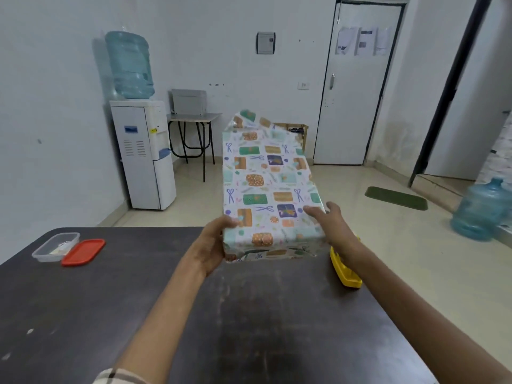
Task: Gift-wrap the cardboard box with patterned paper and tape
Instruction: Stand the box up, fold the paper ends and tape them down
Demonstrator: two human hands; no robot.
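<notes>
We have the wrapped box gripped between both hands, lifted clear of the table with its far end tipped up and away from us. Our left hand closes around the near left corner, thumb over the top face and fingers curled beneath. Our right hand presses against the near right edge, fingers spread flat on the top face and the palm along the side. The patterned paper covers the top and the near side; it shows scissors, gift boxes and ribbon motifs in green, orange and purple on white. At the far end the paper stands up in a loose, unfolded flap, and a brown strip of cardboard shows just behind it.

Below the box lies the dark brown table, its surface scuffed pale in the middle. A yellow tape dispenser rests near the right edge, partly hidden by our right wrist. Toward the left end sits a clear plastic container with its red lid lying beside it, touching.

Beyond the table, a white water dispenser with a blue bottle on top stands against the left wall, next to a small desk carrying a grey printer. A white door is at the back right, a green mat on the floor, and a loose water jug at far right.
</notes>
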